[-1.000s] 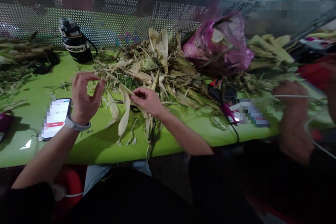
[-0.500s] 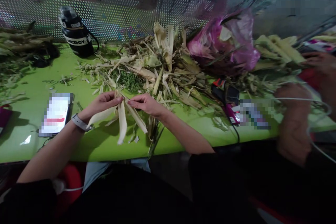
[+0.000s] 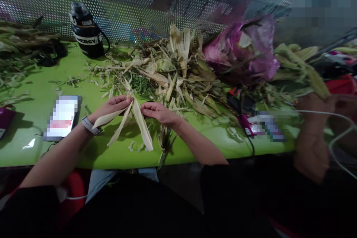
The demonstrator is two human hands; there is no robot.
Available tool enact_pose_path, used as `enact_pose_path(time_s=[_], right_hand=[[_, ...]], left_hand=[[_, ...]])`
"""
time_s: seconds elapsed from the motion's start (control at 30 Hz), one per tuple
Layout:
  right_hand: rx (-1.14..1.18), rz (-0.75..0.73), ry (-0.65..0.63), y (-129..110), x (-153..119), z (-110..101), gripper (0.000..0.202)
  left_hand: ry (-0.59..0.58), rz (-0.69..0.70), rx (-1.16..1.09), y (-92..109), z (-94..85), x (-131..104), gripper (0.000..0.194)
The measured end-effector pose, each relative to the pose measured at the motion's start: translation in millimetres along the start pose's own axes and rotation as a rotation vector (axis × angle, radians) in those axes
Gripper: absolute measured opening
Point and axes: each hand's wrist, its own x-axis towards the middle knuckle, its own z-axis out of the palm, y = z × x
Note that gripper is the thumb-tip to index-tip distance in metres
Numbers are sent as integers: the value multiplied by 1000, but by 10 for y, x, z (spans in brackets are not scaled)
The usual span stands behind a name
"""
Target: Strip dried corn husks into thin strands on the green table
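- The green table (image 3: pixel 192 145) bears everything in view, up against a perforated panel (image 3: pixel 122 3).
- The husk heap (image 3: pixel 200 78) runs across the table's middle. Most of it looks unsorted: many husks lie whole or crumpled together, so by my judgement much of the material there is unworked.
- A leafy pile (image 3: pixel 25 44) sits over at the far left, also loose and tangled.
- The pink bag (image 3: pixel 223 48) stands behind the heap with dry leaves in it; how full it is, I cannot tell.
- Another person's hand (image 3: pixel 314 106) is at the lower end of a long husk (image 3: pixel 315 76) on the right; its grip is too blurred to read.
- The held husk (image 3: pixel 142 122) is in front of the heap, just above the table's near part. It hangs in at least three long strips that meet at the top, so the parting looks well along. Whether any strip is fully loose is unclear.
- The left hand (image 3: pixel 118 105) pinches that gathered top between thumb and fingers.
- The right hand (image 3: pixel 164 115) has thumb and forefinger drawn close together at the edge of one strip; I cannot tell whether they grip it.
- Green shreds (image 3: pixel 141 86) lie as a small clump at the heap's near side, finer than the husks around them.
- A few pale scraps (image 3: pixel 131 146) lie on the table below the hands.
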Motion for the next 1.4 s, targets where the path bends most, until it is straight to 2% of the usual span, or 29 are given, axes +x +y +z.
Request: enact_pose_path(time_s=[0.1, 0.33, 0.53, 0.63, 0.73, 0.83, 0.97, 1.13, 1.2, 1.4], right_hand=[[-16, 23, 48, 10, 15, 12, 11], [-18, 52, 217, 138, 100, 17, 7], [-113, -71, 186, 107, 68, 0, 16], [-175, -106, 163, 101, 54, 8, 17], [-231, -99, 204, 134, 64, 16, 19], [-334, -104, 256, 172, 69, 18, 22], [-522, -151, 323, 166, 40, 32, 22], [-650, -216, 393, 140, 8, 51, 20], [-619, -237, 393, 156, 16, 40, 21], [-406, -203, 275, 208, 62, -33, 22]], left_hand=[[-72, -38, -8, -55, -22, 26, 30], [-33, -37, -72, -180, 33, 43, 30], [62, -76, -180, -178, 58, 41, 27], [2, -118, -227, -167, 25, 64, 26], [-80, -169, -278, -172, -11, 99, 33], [-67, -169, -296, -186, -10, 103, 35], [25, -146, -231, -203, 44, 43, 38], [18, -94, 40, -189, 81, 4, 34], [18, -96, 79, -170, 78, 6, 32], [17, -35, 48, -154, 51, 7, 36]])
